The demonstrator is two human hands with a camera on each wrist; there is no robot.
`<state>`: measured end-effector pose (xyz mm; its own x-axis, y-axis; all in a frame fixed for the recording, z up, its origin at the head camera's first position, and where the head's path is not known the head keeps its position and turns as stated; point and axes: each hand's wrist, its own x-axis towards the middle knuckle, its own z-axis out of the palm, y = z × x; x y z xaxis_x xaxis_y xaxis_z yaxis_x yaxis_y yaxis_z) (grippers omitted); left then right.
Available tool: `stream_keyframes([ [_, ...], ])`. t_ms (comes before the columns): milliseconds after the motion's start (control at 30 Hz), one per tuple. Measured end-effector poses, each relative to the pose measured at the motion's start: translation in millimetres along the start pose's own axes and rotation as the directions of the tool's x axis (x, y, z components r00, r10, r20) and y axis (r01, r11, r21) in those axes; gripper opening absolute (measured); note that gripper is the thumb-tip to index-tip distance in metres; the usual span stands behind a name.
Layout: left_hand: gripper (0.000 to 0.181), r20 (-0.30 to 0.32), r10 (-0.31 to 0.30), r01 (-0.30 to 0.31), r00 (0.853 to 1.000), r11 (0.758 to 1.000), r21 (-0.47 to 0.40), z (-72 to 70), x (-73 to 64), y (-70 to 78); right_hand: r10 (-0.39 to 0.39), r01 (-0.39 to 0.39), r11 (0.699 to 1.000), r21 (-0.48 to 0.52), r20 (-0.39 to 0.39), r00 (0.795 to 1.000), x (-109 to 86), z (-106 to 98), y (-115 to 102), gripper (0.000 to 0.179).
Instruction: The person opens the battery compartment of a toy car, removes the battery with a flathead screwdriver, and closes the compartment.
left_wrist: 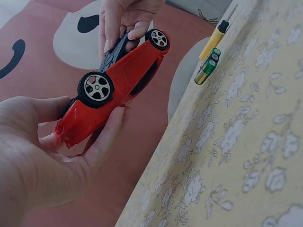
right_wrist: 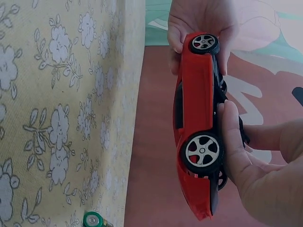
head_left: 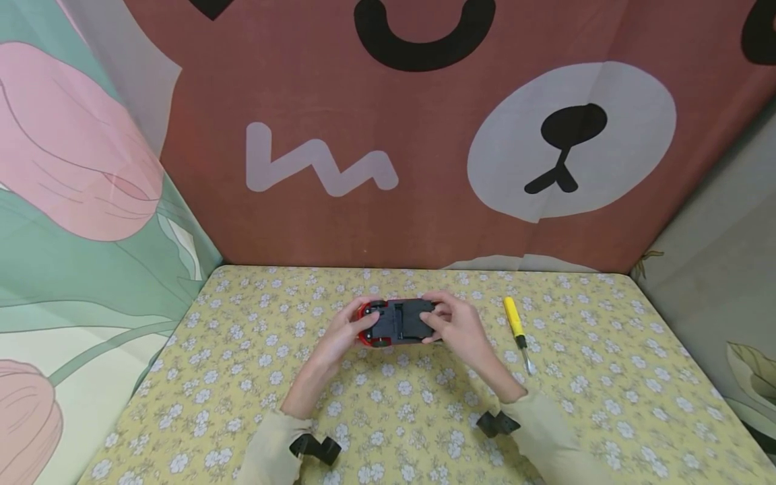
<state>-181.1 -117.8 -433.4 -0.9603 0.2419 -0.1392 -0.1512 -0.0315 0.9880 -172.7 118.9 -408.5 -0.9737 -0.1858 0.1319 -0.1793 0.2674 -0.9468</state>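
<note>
A red toy car (head_left: pixel 364 337) with a black underside is held bottom-up above the table. My left hand (head_left: pixel 336 337) grips one end, its thumb lying on the underside and fingers along the red body (left_wrist: pixel 90 118). At the other end, my right hand (head_left: pixel 461 330) pinches a flat black cover (head_left: pixel 417 316) on the car's underside. In the left wrist view that black cover (left_wrist: pixel 112 56) stands at an angle against the car, between the right fingers. Whether it is still attached cannot be told. Silver-spoked wheels (right_wrist: pixel 202 150) show in both wrist views.
A yellow-handled screwdriver (head_left: pixel 514 320) lies on the flowered tablecloth (head_left: pixel 230 377) right of the hands. Several green batteries (left_wrist: pixel 207 67) lie beside it in the left wrist view; one battery (right_wrist: pixel 94 220) shows at the right wrist view's bottom. A printed curtain (head_left: pixel 424 229) hangs behind the table.
</note>
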Motion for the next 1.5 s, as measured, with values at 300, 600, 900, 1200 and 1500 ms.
stream_keyframes([
  [300,0.045,0.002,0.011,-0.011,1.0,1.0,0.003,1.5,-1.2,1.3,-0.004,0.004,1.0,0.0,0.015,1.0,-1.0,3.9,-1.2,0.036],
  [600,0.043,0.0,0.009,-0.009,1.0,1.0,0.006,2.6,-1.1,0.8,-0.011,0.011,1.0,0.011,0.021,1.0,-2.1,3.8,-1.8,0.035],
  [900,0.045,0.033,0.027,-0.028,0.999,1.0,0.009,1.8,-1.9,0.0,-0.009,0.009,1.0,0.007,0.033,0.999,-2.5,4.2,-2.1,0.034],
  [1200,0.043,0.024,0.042,-0.043,0.999,0.998,0.039,3.4,-1.6,-0.6,-0.029,0.03,0.999,-0.014,0.023,0.999,-2.5,6.1,0.7,0.034],
  [1500,0.043,0.016,0.042,-0.042,0.999,0.998,0.044,3.6,-1.7,-0.9,-0.274,0.213,0.868,-0.448,-0.074,0.959,-6.3,9.7,-0.9,0.034],
])
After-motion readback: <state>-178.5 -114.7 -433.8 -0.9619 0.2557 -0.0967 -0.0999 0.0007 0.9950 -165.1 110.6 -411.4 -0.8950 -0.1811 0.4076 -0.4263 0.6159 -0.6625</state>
